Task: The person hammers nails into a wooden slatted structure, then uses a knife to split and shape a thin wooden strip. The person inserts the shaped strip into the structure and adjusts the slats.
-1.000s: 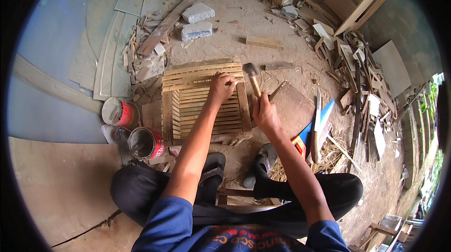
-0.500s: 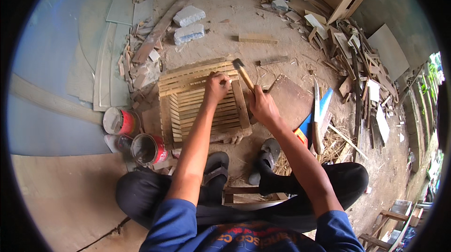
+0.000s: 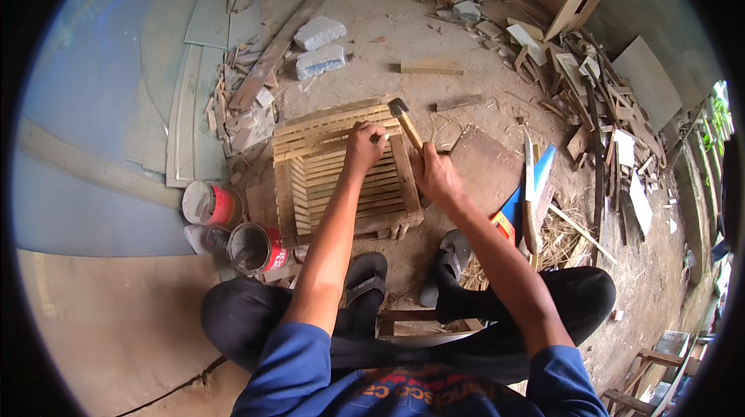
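Observation:
A slatted wooden crate point(image 3: 407, 176) sits on the ground in front of my feet, its slatted inside facing up. My left hand point(image 3: 365, 149) is closed at the slats near its far side, fingertips pinched together; whatever they hold is too small to make out. In my right hand point(image 3: 438, 178) is a hammer point(image 3: 411, 130), gripped by its wooden handle. The dark hammer head is over the crate's far right corner, close to my left fingers. Whether it touches the wood I cannot tell.
Two red paint cans point(image 3: 275, 252) stand left of the crate. To the right lie a brown board point(image 3: 485, 161), a handsaw with a blue blade point(image 3: 543, 172) and wood shavings point(image 3: 563, 237). Pale blocks point(image 3: 320, 62) lie beyond, and a scrap wood pile point(image 3: 613, 106) fills the far right.
The whole scene has shifted slightly to the right in the view. Both hands and the hammer keep nearly the same place over the crate.

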`<state>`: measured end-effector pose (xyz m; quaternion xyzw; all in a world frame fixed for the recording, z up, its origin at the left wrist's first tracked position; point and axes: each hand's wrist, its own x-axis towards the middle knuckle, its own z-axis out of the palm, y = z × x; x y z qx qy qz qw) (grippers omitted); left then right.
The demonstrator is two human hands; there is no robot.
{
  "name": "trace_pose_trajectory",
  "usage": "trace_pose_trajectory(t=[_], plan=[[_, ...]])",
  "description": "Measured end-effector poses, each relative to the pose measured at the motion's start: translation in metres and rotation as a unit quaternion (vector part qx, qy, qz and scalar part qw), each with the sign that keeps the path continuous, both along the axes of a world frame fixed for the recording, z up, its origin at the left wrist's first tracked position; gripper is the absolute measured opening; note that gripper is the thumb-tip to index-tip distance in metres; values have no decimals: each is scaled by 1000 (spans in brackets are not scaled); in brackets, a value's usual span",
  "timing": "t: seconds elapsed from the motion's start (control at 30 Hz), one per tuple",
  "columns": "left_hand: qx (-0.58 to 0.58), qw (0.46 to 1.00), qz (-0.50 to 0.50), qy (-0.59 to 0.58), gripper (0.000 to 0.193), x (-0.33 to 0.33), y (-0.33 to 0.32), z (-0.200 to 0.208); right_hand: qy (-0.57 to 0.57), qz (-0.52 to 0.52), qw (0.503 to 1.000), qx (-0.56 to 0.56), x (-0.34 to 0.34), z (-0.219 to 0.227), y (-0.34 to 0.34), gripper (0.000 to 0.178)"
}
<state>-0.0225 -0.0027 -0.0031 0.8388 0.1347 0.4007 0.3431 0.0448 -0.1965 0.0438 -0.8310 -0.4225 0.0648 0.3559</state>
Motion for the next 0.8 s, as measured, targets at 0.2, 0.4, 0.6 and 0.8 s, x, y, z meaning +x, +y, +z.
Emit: trace_pose_trajectory(t=[0.2, 0.4, 0.6, 0.8], plan=[[-3, 1000, 8, 22, 5, -2, 4, -3, 59, -22, 998, 22, -6, 6, 1, 25], [10, 999, 11, 36, 6, 0, 1, 0, 42, -29, 998, -38, -1, 15, 6, 27], [-37, 998, -23, 54, 8, -7, 4, 11, 110, -137, 984, 16, 8, 8, -16, 25], [96, 991, 78, 57, 6, 1, -25, 14, 16, -252, 967, -29, 30, -36, -68, 26]])
